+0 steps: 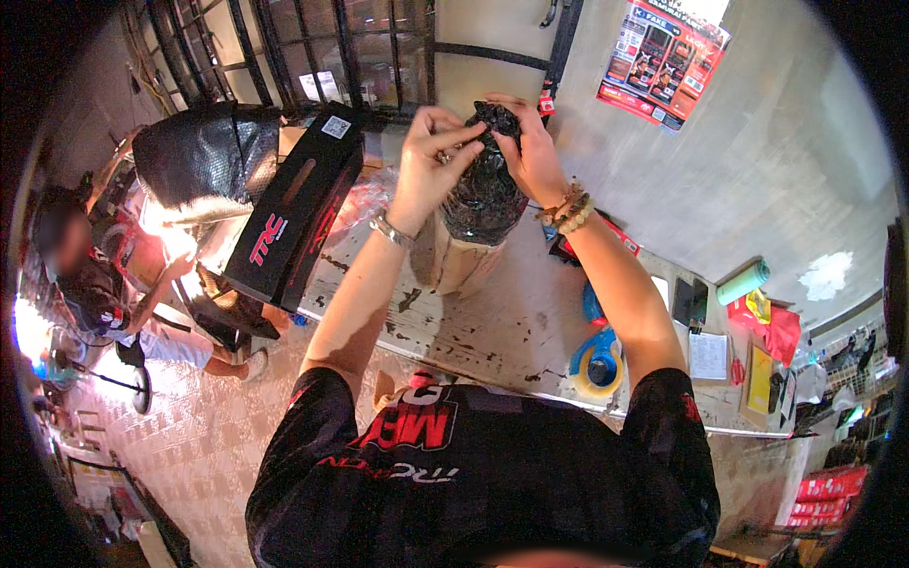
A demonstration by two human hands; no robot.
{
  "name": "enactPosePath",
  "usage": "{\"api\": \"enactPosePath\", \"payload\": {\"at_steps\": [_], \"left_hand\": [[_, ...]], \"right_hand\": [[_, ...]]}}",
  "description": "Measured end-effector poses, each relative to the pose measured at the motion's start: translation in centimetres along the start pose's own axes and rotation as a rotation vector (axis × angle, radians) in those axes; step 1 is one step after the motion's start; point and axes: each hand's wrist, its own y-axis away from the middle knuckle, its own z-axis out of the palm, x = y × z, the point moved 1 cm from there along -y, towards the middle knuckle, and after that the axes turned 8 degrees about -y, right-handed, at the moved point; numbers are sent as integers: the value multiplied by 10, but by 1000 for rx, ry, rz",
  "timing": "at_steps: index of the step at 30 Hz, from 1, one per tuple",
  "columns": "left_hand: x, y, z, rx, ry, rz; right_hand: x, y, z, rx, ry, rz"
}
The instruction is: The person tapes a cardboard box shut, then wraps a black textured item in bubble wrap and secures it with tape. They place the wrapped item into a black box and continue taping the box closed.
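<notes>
A tall package stands upright on the worn white table point(497, 319), its upper part wrapped in shiny black plastic point(483, 199) and its lower part pale, perhaps cardboard. At the top of the package, my left hand point(437, 156) pinches the black plastic between thumb and fingers. My right hand point(529, 145) grips the gathered plastic from the other side, its fingers curled over the top. A roll of tape in a blue dispenser point(600, 362) lies near the table's front edge, below my right forearm.
A long black box point(291, 206) lies left of the package, beside black bubble wrap point(206, 156). At far left is another person point(99, 284). Phones point(689, 302), a notepad point(708, 356), a green bottle point(742, 282) and a red bag point(777, 330) are at right. A wall stands behind.
</notes>
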Motion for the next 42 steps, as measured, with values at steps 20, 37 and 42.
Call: {"api": "enactPosePath", "payload": {"at_steps": [20,37,42], "left_hand": [[-2,-5,26,77,-146,304],[-37,-47,26,-408,339,305],[-45,-55,24,-344,196,400]], "right_hand": [[-11,41,9,244,108,-209],[-14,59,16,317,332,-155],[-31,186,18,346,621,239]]}}
